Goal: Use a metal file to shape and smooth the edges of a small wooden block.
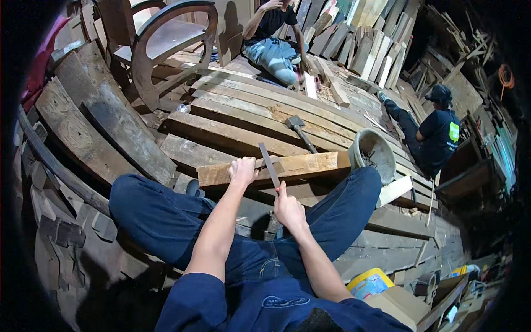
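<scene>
I sit cross-legged, with a squared wooden block [315, 164] lying crosswise before my knees. My left hand [243, 171] is closed on a small wooden piece [275, 168] over the top of the block. A long, flat grey file [267, 160] points away from me, its blade across that small piece. My right hand [290, 210] is wrapped round the near end of the file, where a bit of red shows. The index finger lies along it. My left fingertips are partly hidden.
Beyond the block, a mallet [296, 123] lies on long planks [249, 113]. A grey bucket [374, 150] stands by my right knee. Curved boards [83, 130] and a wooden armchair [166, 50] are at left. Two people [276, 50] [437, 130] sit farther off. A yellow tub [369, 282] is at lower right.
</scene>
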